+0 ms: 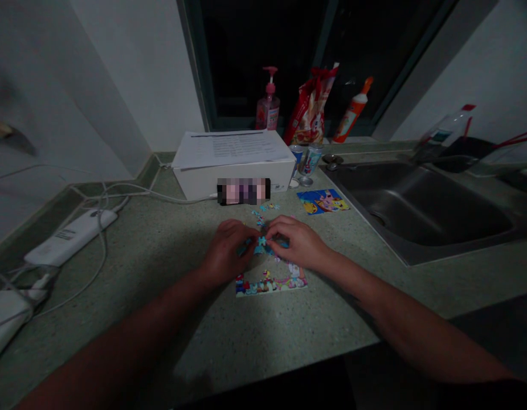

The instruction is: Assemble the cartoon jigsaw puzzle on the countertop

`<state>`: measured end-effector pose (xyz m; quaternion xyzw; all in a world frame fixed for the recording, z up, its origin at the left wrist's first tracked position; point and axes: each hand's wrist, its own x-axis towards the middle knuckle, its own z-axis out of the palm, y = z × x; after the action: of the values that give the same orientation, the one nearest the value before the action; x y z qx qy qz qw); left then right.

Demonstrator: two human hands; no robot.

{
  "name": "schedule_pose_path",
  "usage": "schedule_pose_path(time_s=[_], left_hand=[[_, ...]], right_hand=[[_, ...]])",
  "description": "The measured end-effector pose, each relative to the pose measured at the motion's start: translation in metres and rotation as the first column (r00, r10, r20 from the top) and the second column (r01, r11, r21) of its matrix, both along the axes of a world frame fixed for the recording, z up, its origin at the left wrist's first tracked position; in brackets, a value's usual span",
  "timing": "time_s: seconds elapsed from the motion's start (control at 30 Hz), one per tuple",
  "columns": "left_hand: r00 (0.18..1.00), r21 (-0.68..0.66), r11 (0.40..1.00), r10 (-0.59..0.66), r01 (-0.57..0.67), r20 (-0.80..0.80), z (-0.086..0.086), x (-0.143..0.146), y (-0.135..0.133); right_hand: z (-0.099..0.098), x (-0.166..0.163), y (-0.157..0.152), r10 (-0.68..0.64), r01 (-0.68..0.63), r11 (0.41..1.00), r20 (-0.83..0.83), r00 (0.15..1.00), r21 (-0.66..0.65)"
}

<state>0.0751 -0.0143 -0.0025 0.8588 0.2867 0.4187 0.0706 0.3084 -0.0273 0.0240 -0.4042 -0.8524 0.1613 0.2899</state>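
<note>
Between my two hands is a small light-blue jigsaw piece (pixel 262 241), pinched at its edges over the puzzle. My left hand (pixel 231 250) has thumb and forefinger closed at its left side. From the right, my right hand (pixel 295 239) grips it with thumb and fingertips. Below lies a partly joined jigsaw puzzle (pixel 272 285), a colourful border with bare countertop showing inside; my hands hide its upper part. Several loose jigsaw pieces (pixel 258 216) are scattered just beyond my fingers.
A phone (pixel 244 192) leans on a white box (pixel 233 162) topped with paper. Right of it are a cartoon picture card (pixel 323 201), cans (pixel 311 160) and a steel sink (pixel 406 261). A power strip (pixel 70 234) with cables lies left. Bottles and a red bag (pixel 312 108) stand behind.
</note>
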Motion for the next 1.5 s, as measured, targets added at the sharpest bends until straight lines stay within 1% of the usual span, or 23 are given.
schedule_pose_path(time_s=[0.17, 0.33, 0.57, 0.7, 0.83, 1.2, 1.5], left_hand=[[0.999, -0.045, 0.998, 0.043, -0.042, 0.02, -0.001, -0.001, 0.0], [0.991, -0.09, 0.988, 0.128, -0.124, 0.036, 0.001, -0.003, 0.004], [0.987, -0.104, 0.983, 0.156, -0.151, 0.041, 0.0, -0.002, 0.007], [0.987, -0.106, 0.983, 0.154, -0.15, 0.035, 0.002, -0.002, 0.006], [0.988, -0.096, 0.984, 0.152, -0.148, 0.035, 0.001, -0.002, 0.005], [0.989, -0.098, 0.985, 0.148, -0.145, 0.025, 0.001, -0.003, 0.005], [0.989, -0.099, 0.986, 0.14, -0.136, 0.037, 0.0, -0.003, 0.005]], right_hand=[[0.003, 0.007, 0.004, -0.013, 0.013, 1.0, -0.027, 1.0, 0.016], [0.006, 0.02, 0.007, -0.081, 0.085, 0.996, -0.086, 0.993, 0.041], [-0.004, 0.036, -0.017, -0.114, 0.115, 0.993, -0.052, 0.992, 0.004], [-0.01, 0.042, -0.028, -0.136, 0.136, 0.991, -0.01, 0.991, -0.015], [-0.014, 0.043, -0.031, -0.135, 0.136, 0.991, 0.027, 0.99, -0.019], [-0.006, 0.038, -0.036, -0.11, 0.119, 0.992, 0.18, 0.977, -0.036], [-0.005, 0.038, -0.038, -0.105, 0.116, 0.993, 0.241, 0.965, -0.029]])
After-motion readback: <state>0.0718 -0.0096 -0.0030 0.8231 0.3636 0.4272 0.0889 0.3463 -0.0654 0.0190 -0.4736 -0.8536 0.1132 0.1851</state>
